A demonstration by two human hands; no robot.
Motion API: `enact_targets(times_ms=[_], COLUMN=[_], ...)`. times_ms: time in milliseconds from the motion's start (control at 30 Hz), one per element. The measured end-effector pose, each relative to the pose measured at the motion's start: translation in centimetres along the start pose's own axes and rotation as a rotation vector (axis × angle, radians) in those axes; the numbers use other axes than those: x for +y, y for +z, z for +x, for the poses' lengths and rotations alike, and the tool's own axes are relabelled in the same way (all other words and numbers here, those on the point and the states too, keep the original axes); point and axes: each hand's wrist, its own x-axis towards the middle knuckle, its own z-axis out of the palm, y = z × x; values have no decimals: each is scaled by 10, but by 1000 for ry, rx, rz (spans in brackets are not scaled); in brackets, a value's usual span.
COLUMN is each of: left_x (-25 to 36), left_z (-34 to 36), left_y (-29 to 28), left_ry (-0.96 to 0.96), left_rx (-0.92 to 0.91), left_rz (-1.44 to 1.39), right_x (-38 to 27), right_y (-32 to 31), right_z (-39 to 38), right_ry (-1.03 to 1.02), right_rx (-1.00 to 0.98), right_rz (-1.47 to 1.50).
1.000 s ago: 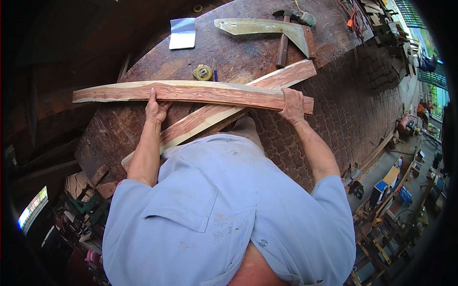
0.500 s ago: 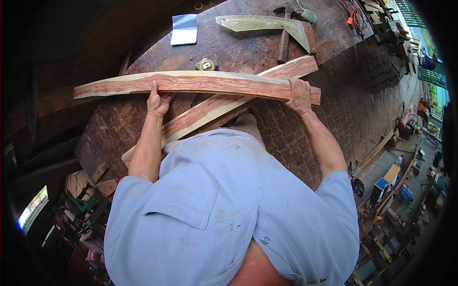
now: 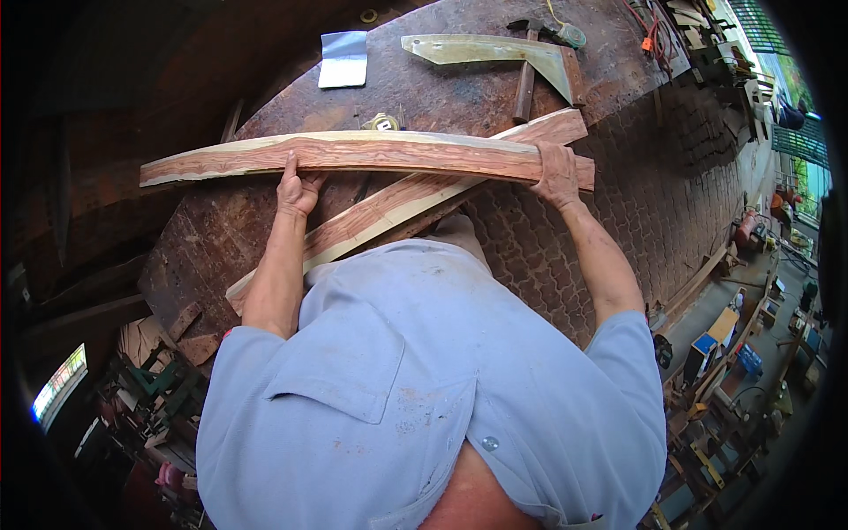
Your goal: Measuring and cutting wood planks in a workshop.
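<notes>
A long reddish board with pale sapwood edge [image 3: 397, 155] is held crosswise over the rusty worktable [image 3: 212, 247]. My left hand [image 3: 297, 184] grips its lower edge left of middle, and my right hand [image 3: 556, 177] grips it near the right end. A second, similar board [image 3: 353, 225] lies diagonally beneath it across the table. Just behind the held board sits a yellow tape measure [image 3: 382, 122], partly hidden.
A metal square with wooden handle [image 3: 477, 49], a hammer [image 3: 523, 93], a green measuring tape [image 3: 570, 35] and a silvery flat sheet [image 3: 343, 62] lie at the table's back. Orange cable [image 3: 647, 42] is at back right; paving [image 3: 654, 194] shows right of the table.
Both hands and the held board have shifted rightward and farther forward, now covering more of the yellow tape measure. The grip is unchanged; the lower board stays crossed beneath.
</notes>
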Motion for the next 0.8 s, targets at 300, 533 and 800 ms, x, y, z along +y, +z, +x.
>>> enact_targets(times_ms=[300,533,800], left_x=[-1,2,8], left_z=[3,4,-1], left_y=[-13,-16,-19], left_ry=[7,0,2], left_rx=[-13,-15,-44], left_rz=[-22,-14,-8], right_x=[-6,-11,-19], right_y=[6,14,21], right_z=[-4,-8,-17], right_ry=[5,8,51], right_rx=[23,19,-8], right_rz=[24,28,47])
